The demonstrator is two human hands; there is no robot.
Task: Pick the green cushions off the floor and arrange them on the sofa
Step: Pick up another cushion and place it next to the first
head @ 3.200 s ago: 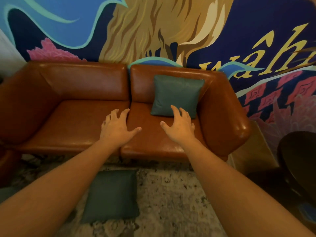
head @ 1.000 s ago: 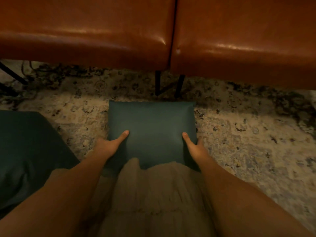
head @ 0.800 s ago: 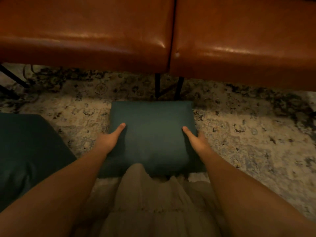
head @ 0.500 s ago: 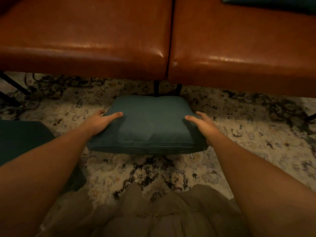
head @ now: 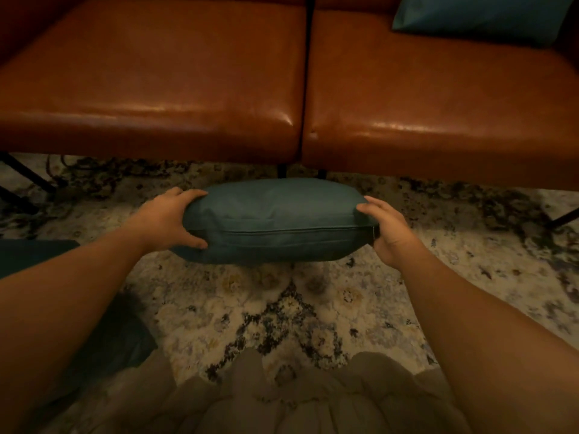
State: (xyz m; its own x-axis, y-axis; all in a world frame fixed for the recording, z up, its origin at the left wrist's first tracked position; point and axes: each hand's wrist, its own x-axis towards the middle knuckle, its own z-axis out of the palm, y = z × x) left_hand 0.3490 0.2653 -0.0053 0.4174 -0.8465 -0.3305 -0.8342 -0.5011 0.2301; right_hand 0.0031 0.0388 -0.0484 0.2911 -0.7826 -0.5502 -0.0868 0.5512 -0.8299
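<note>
A green cushion (head: 275,220) hangs just above the rug, its zip seam facing me, in front of the sofa's front edge. My left hand (head: 166,219) grips its left end, thumb under and fingers over the top. My right hand (head: 387,230) grips its right end the same way. The brown leather sofa (head: 163,79) fills the upper part of the view. A second green cushion (head: 479,17) leans at the back of the right seat. A third green cushion (head: 34,258) lies on the floor at the left, mostly hidden by my left arm.
A patterned cream and dark rug (head: 282,308) covers the floor. Thin black sofa legs (head: 25,173) stand at the left, and another (head: 564,216) at the right. My pale skirt (head: 282,399) fills the bottom edge.
Both hands took hold of the cushion's two ends and raised it off the rug, tilting its seam toward me. The view has lifted, showing more of the sofa seats.
</note>
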